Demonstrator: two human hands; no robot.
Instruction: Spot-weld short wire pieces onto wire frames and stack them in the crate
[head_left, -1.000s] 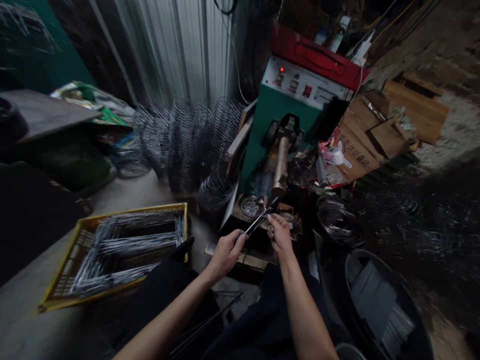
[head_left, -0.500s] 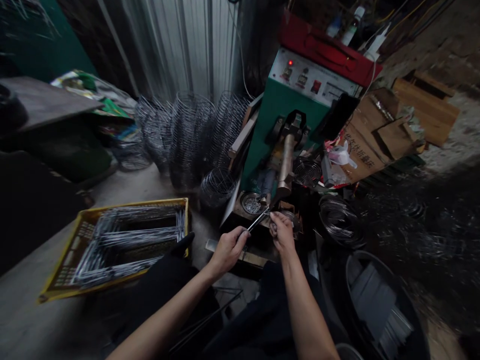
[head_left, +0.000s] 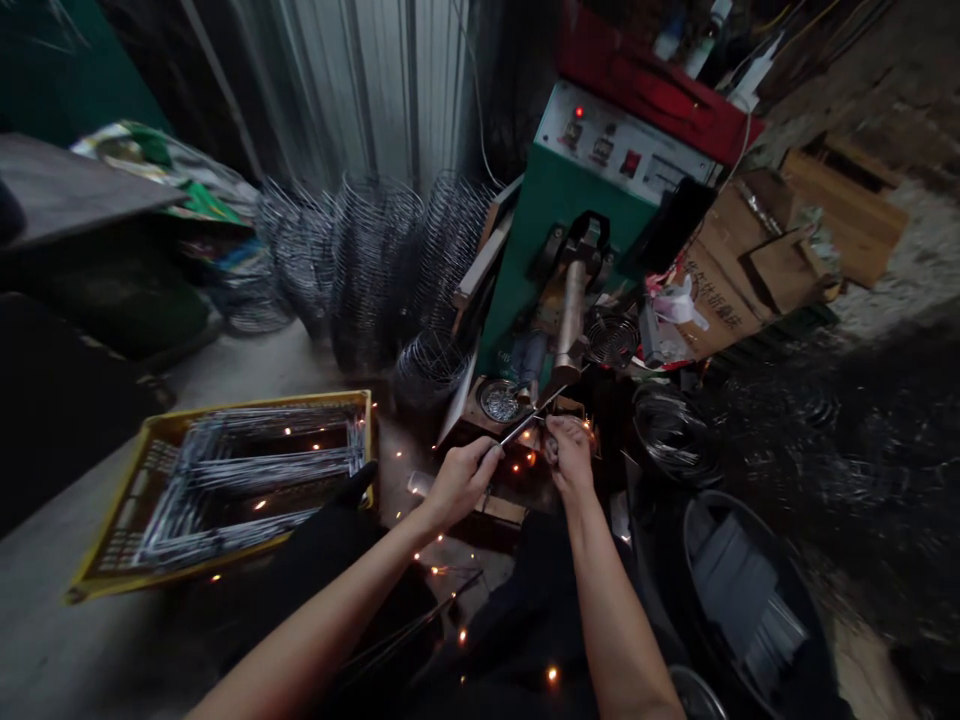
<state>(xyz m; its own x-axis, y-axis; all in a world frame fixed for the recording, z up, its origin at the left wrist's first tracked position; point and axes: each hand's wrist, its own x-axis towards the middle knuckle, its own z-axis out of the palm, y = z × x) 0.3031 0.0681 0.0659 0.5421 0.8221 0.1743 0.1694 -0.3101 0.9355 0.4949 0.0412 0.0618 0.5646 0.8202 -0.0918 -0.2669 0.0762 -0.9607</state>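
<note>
My left hand [head_left: 463,482] is closed around a slim metal rod [head_left: 517,430], which slants up to the right. Its far end lies under the working tip of a green spot-welding machine [head_left: 510,280]. My right hand [head_left: 570,452] is pinched shut just right of the rod's far end, and a small thin metal piece [head_left: 538,417] shows at its fingertips. Above both hands the machine's thick metal arm [head_left: 572,320] points down. Left of the tip sits a round dish [head_left: 481,398] of small metal bits. Orange sparks [head_left: 516,468] scatter below the hands.
On the left a yellow crate [head_left: 112,545] holds bent wire frames. Stacked wire baskets [head_left: 375,270] stand behind it. To the right are coiled wire [head_left: 671,430], a black tub [head_left: 690,540] with flat metal strips, and a cardboard box [head_left: 724,290].
Bright sparks have appeared around the welding tip, over the crate and across my lap. Both hands keep their grip near the tip; the view has shifted slightly.
</note>
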